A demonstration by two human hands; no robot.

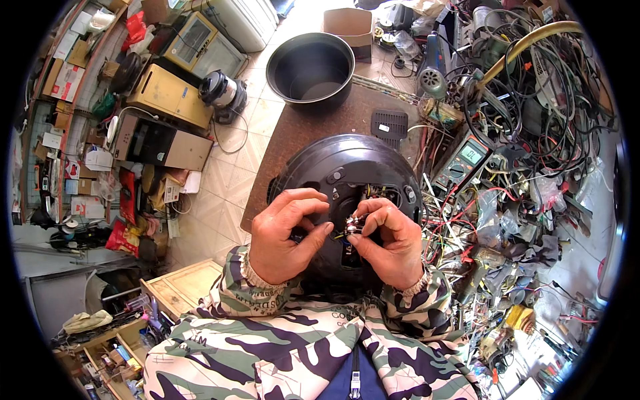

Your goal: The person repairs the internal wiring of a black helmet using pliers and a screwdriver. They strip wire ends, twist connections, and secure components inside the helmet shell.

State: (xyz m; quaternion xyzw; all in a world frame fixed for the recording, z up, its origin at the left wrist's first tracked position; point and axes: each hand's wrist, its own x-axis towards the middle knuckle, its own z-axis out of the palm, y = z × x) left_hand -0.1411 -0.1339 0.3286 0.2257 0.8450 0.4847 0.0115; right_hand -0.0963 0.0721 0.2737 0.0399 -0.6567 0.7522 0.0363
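right hand [393,245]: thumb and forefinger pinch a small metal part [351,225] above the black housing [310,170].
left hand [283,233]: fingers curled, thumb apart — any grip i cannot tell.
black housing: over the brown table [283,143]'s near part, wires [379,191] bared at right.
opening: uncovering looks done — seating the part and closing up seem left.

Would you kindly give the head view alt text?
A bare right hand pinches a small silvery part over a round, glossy black appliance, the left hand beside it. Beyond stands a deep black pot; tangled cables at right.
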